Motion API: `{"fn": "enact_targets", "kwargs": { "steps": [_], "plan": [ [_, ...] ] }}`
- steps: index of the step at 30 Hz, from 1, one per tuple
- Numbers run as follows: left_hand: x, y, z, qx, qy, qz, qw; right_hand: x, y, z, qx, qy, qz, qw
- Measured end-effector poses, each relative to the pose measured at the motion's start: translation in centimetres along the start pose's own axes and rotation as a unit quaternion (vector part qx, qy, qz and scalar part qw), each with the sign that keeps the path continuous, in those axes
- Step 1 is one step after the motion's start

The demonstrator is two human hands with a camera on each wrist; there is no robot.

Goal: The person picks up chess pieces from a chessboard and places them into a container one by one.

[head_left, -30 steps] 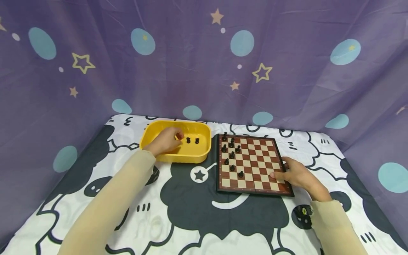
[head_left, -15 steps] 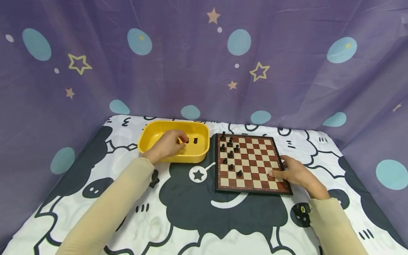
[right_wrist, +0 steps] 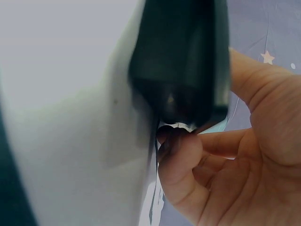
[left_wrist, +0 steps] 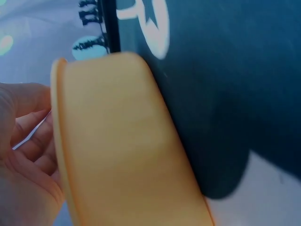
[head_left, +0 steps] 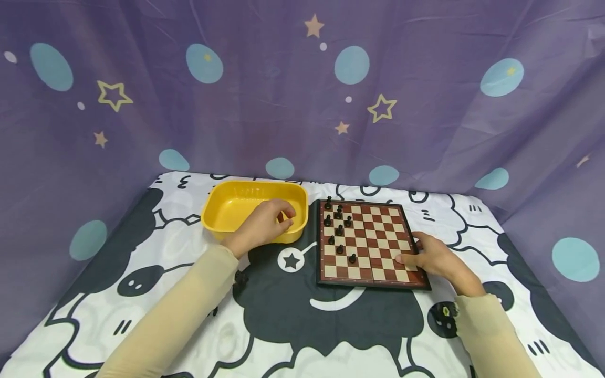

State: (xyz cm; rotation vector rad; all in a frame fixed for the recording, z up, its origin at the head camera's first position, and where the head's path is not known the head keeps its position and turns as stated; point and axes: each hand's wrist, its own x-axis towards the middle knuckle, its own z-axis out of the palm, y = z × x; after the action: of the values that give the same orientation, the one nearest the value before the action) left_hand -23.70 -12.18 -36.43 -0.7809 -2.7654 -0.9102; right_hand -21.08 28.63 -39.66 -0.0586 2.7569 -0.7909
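Observation:
My left hand [head_left: 267,220] is over the right end of a yellow plastic tub [head_left: 227,210], its fingers bent and pointing down inside. In the left wrist view the tub's wall [left_wrist: 117,136] hides the fingertips, so I cannot tell whether they hold anything. Right of the tub lies a red-and-cream chessboard [head_left: 383,231] with a black frame. Several black chess pieces [head_left: 339,230] stand along its left side. My right hand [head_left: 437,257] grips the board's right edge, thumb on top and fingers underneath, as the right wrist view also shows.
A white cloth with black sheep drawings [head_left: 331,310] covers the table. Behind it hangs a purple curtain [head_left: 264,121] with stars and blue ovals. The tub and the board stand close together, with a narrow strip of cloth between them.
My left hand has moved right across the tub toward its right wall. Two black pieces seen in the tub earlier are now out of sight. My right hand stays on the board's edge.

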Motion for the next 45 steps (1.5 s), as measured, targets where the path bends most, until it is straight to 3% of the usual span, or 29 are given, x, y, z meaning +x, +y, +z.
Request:
{"fn": "enact_targets", "kwargs": {
  "steps": [6,18,30,45],
  "plan": [
    [-0.2,1.5,0.7,0.006,0.009,0.035,0.9993,0.0,-0.1,0.2,-0.004,-0.006,0.014,1.0],
    [-0.2,3.9,1.8,0.009,-0.004,0.047,0.9988,0.2,-0.1,-0.1,-0.006,-0.004,0.014,1.0],
    [-0.3,5.4,3.7,0.003,-0.034,0.083,0.996,0.2,0.0,0.0,-0.005,-0.006,0.02,1.0],
    [0.3,6.5,6.1,-0.018,-0.074,0.091,0.993,0.1,-0.1,0.1,-0.003,-0.001,0.011,1.0]
  ]
}}
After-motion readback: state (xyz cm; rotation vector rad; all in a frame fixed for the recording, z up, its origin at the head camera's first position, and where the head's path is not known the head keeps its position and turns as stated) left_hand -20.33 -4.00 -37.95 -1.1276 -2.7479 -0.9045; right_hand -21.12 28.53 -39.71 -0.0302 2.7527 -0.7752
